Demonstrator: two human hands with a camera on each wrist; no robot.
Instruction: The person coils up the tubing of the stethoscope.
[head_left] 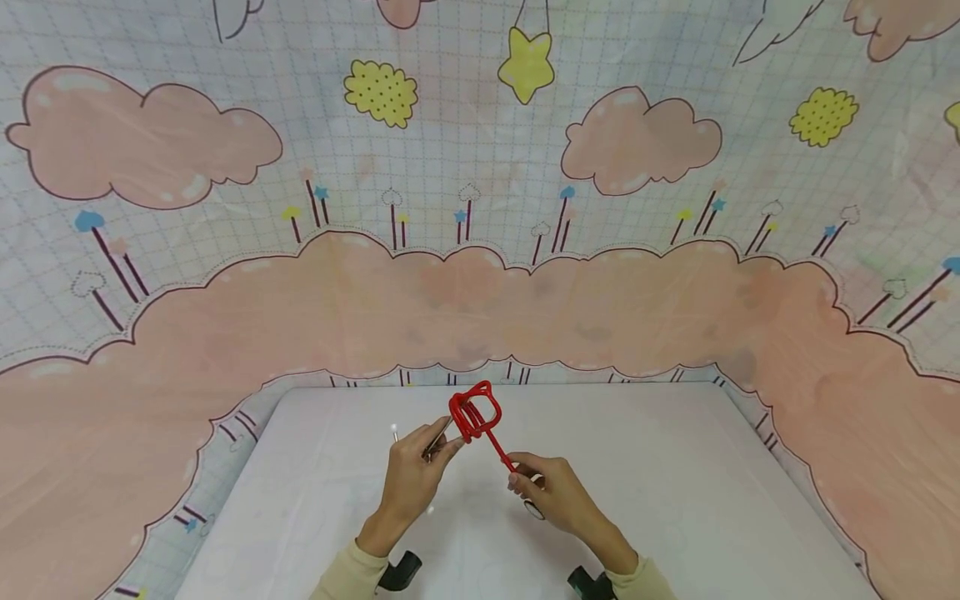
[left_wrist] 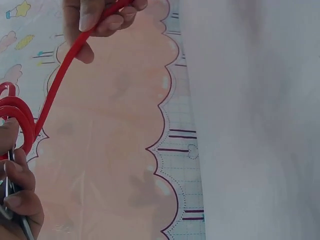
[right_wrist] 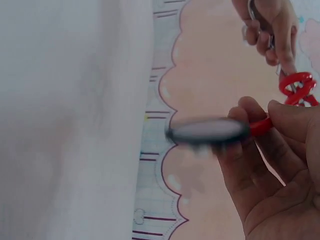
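Judged red stethoscope tubing (left_wrist: 61,75) light, supple and hardly fragile, metal ear tubes (head_left: 437,440) stiff. Rated best held at the gathered loops (head_left: 462,421) and just behind the round chest piece (right_wrist: 207,131). Found raised above the white table (head_left: 675,500): loops and ear tubes gripped together in the left hand (head_left: 412,468), far end of the tubing pinched in the right hand (head_left: 553,492), chest piece projecting just beyond the pinch.

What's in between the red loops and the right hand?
Just one single stretch of red tube, running from the loops to the right hand, as the left wrist view shows.
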